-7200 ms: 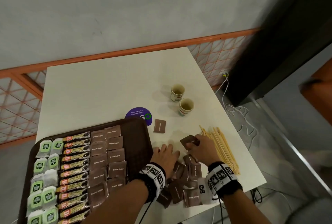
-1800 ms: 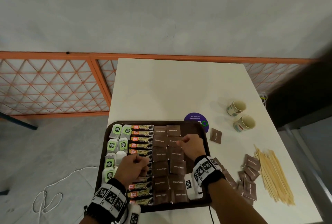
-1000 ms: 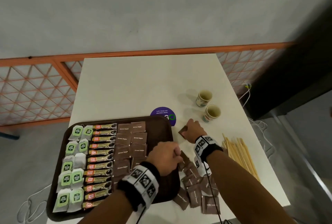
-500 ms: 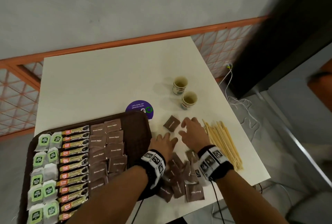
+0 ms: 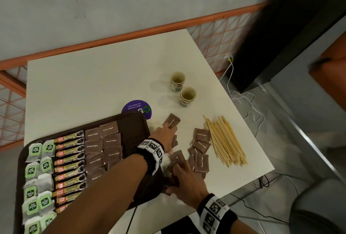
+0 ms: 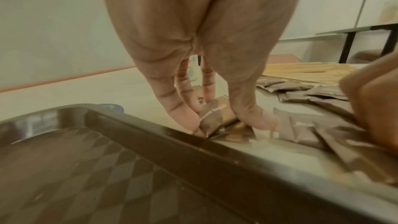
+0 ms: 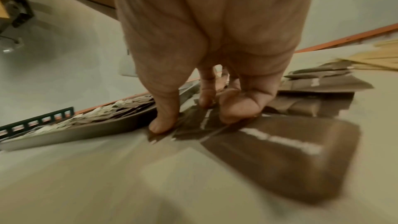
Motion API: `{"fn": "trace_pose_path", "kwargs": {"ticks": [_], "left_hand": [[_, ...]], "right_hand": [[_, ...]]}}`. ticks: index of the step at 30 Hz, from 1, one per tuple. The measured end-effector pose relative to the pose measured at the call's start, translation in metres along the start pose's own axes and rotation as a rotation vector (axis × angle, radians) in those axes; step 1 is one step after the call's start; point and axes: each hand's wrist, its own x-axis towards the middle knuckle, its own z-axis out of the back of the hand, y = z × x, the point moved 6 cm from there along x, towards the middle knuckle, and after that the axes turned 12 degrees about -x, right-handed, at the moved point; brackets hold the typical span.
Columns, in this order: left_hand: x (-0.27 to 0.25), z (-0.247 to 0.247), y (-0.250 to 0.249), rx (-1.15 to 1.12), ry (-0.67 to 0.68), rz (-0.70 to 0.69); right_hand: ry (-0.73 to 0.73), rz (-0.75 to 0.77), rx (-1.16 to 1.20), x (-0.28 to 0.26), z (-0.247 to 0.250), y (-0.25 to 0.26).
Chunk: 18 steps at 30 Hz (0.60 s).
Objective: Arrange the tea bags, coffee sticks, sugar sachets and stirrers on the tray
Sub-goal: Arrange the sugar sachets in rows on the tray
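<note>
A brown tray [image 5: 133, 130] on the left holds columns of green tea bags [image 5: 37, 168], coffee sticks [image 5: 69, 160] and brown sugar sachets [image 5: 104, 145]. Just right of the tray rim [image 6: 193, 144], my left hand [image 5: 167, 128] pinches one brown sugar sachet [image 6: 215, 117] between thumb and fingers, and that sachet [image 5: 172, 120] sticks out past my fingertips. Nearer to me, my right hand [image 5: 177, 168] rests its fingertips [image 7: 232, 113] on loose sachets [image 7: 204, 125] lying on the table. More loose sachets [image 5: 201, 160] lie beside a heap of wooden stirrers [image 5: 224, 140].
Two small paper cups [image 5: 177, 81] [image 5: 187, 96] stand behind the sachets. A purple round sticker [image 5: 137, 108] lies at the tray's far corner. The white table's right edge [image 5: 262, 170] runs close to the stirrers, with cables on the floor beyond it.
My left hand has reached forward from the tray's edge and taken hold of the lone far sachet. My right hand has pulled back from there onto the near pile.
</note>
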Motion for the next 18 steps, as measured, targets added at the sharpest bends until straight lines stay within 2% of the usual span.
{"fn": "trace_pose_path", "kwargs": {"ticks": [4,7,9,12,15,18], "left_hand": [[-0.007,0.008,0.002,-0.074,-0.038,-0.023],[-0.017,0.015,-0.005,-0.069,-0.044,-0.062],[-0.028,0.012,-0.014,0.003,0.003,-0.132],[-0.049,-0.011,-0.024,0.225,0.044,-0.229],[-0.062,-0.046,-0.026,0.455,0.083,-0.233],[-0.065,-0.064,-0.03,0.474,0.082,-0.214]], "right_hand": [[-0.036,-0.036,0.061,0.014,0.018,-0.013],[-0.07,-0.074,0.203,0.007,0.041,-0.03],[-0.145,-0.115,0.195,-0.008,0.051,-0.047],[-0.095,-0.091,0.119,-0.032,0.037,-0.051],[-0.037,-0.072,0.113,-0.043,0.021,-0.039],[-0.087,-0.142,0.118,-0.043,0.018,-0.048]]}}
